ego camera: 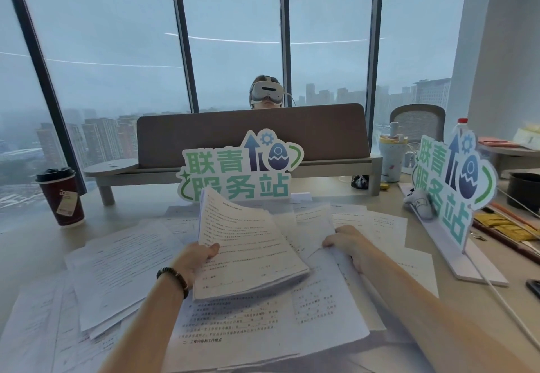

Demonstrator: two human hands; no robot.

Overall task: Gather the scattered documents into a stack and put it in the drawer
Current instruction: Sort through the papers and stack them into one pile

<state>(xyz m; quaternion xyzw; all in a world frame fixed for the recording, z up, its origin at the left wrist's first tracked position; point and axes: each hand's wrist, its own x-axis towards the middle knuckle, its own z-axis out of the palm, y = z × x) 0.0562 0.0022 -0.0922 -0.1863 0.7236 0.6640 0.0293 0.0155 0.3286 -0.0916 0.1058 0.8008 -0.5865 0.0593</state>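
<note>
My left hand (196, 258) grips the left edge of a thick stack of printed pages (248, 250), lifted and tilted above the desk. My right hand (349, 242) pinches the edge of a loose sheet (314, 226) just right of the stack. More white documents lie scattered on the desk: a pile at the left (117, 270), sheets under the stack (263, 323), and pages at the right (380, 226). No drawer is in view.
A dark red coffee cup (61, 197) stands at the far left. Two green-lettered signs stand behind (239, 174) and right (455, 185) of the papers. A grey divider (251, 136) with a person wearing a headset (266, 93) behind it. A white cable (502, 299) crosses the right side.
</note>
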